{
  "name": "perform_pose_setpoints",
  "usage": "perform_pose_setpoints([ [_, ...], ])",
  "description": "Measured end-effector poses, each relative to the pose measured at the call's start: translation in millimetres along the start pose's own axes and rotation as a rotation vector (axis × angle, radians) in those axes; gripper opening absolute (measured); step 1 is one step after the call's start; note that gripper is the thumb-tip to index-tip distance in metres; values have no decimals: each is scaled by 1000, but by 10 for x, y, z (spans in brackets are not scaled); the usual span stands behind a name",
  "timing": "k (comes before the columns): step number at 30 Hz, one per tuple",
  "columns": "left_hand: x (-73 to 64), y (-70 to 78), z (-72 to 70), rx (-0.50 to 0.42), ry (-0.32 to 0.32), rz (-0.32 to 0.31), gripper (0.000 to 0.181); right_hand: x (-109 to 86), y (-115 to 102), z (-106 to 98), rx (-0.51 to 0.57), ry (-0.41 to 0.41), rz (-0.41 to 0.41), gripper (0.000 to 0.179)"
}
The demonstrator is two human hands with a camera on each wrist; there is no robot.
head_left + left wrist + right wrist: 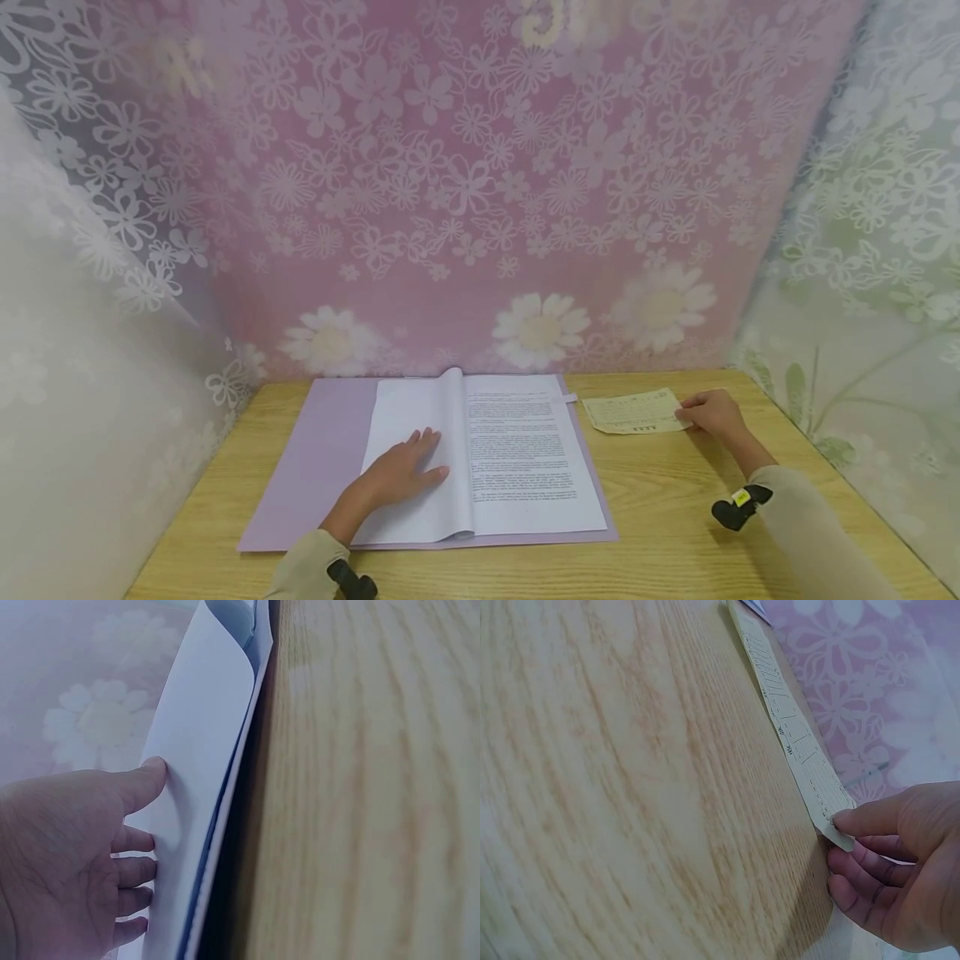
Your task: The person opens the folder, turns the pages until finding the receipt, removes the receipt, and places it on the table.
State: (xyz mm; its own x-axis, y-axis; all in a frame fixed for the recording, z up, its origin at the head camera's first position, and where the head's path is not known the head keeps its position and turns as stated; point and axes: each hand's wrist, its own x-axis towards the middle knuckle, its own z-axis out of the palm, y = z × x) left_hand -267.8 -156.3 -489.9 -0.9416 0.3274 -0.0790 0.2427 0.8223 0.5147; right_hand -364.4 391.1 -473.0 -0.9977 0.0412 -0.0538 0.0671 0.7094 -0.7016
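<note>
A stack of white printed pages (517, 458) lies in an open purple folder (322, 450), its turned pages bulging in a curl along the middle. On the blank left-hand page my left hand (401, 473) rests with fingers spread; the left wrist view shows the thumb and fingers of that hand (82, 855) against the white paper (202, 712). At the right, my right hand (716, 414) pinches the right end of a small yellowish slip of paper (633, 412). In the right wrist view, thumb and fingers of this hand (900, 862) hold the corner of the lined slip (795, 735).
A small white tab (567, 398) sticks out at the folder's right edge, near the slip. Beneath everything is a wooden table (652, 517). Flowered cloth (480, 192) hangs behind the table and along both sides.
</note>
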Motion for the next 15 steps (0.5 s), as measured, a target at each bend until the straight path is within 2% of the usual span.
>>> perform_pose_setpoints([
  [6,-21,9,-2,-13,1,18,75,4,9,8,-67,24,-18,33],
  [15,-38,20,-13,7,3,25,74,-18,-18,20,-102,11,5,36],
])
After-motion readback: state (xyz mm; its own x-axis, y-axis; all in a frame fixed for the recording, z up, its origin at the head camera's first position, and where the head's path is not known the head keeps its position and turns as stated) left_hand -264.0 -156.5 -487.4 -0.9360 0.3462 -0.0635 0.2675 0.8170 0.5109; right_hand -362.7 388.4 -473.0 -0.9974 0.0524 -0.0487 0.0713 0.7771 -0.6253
